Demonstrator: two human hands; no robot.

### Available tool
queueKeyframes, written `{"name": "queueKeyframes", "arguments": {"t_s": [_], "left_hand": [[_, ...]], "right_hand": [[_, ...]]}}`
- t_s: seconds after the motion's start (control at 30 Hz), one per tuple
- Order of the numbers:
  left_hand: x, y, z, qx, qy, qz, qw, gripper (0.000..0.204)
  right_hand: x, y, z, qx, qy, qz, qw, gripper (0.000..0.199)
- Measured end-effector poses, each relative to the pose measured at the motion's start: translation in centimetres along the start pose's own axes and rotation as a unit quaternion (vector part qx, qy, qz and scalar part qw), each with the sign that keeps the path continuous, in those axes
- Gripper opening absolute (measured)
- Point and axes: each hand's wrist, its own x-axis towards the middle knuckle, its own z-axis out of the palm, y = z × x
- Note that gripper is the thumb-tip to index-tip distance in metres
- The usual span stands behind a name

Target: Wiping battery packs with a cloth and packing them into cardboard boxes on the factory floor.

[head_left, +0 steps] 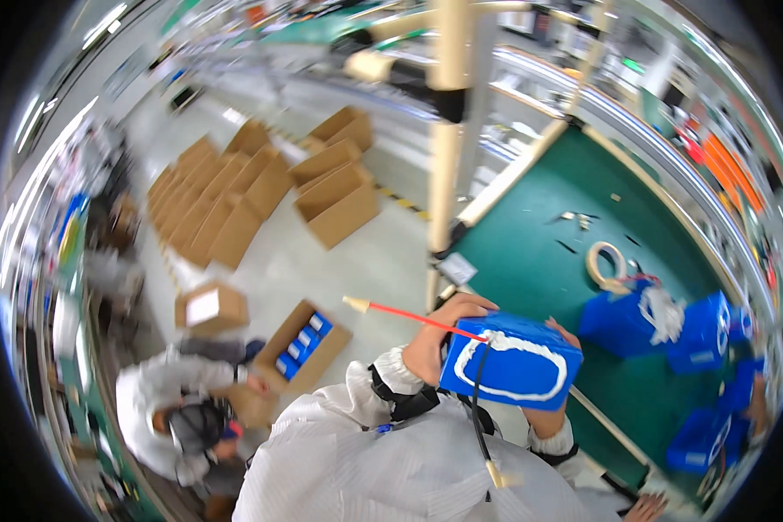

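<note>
You hold the blue pack at chest height beside the green surface, left hand and right hand both clamped on its ends. Keep it level and mind the red lead and black lead trailing loose.

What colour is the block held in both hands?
Blue block, with a white bead along its edge; the head view shows it.

Bright, even overhead light; motion blur smears the whole view, and fisheye bending warps the dark-rimmed edges.
</note>
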Motion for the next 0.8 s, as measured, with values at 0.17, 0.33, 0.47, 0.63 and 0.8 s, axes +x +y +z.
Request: {"name": "queueKeyframes", "arguments": {"t_s": [0.17, 0.33, 0.47, 0.63, 0.8], "left_hand": [[-9.8, 0.9, -1.4, -0.102, 0.174, -0.159, 0.966, 0.101], [-15.9, 3.7, -3.3, -0.293, 0.395, -0.152, 0.858, 0.092], [-20.1, 5.1, -6.3, -0.332, 0.474, -0.049, 0.814, 0.082], [-24.6, 5.7, -12.7, -0.38, 0.51, 0.077, 0.767, 0.07], [-28.9, 2.7, -18.0, -0.422, 0.611, 0.036, 0.669, 0.057]], "right_hand": [[1.2, -5.2, 4.6, 0.032, -0.166, 0.067, 0.983, 0.1], [3.5, -7.4, 12.0, -0.114, -0.306, 0.024, 0.945, 0.098], [4.6, -10.2, 18.5, -0.157, -0.43, -0.047, 0.888, 0.094], [7.2, -13.2, 27.3, -0.132, -0.574, -0.156, 0.793, 0.094], [12.0, -14.3, 35.2, 0.052, -0.649, -0.185, 0.736, 0.085]]}}
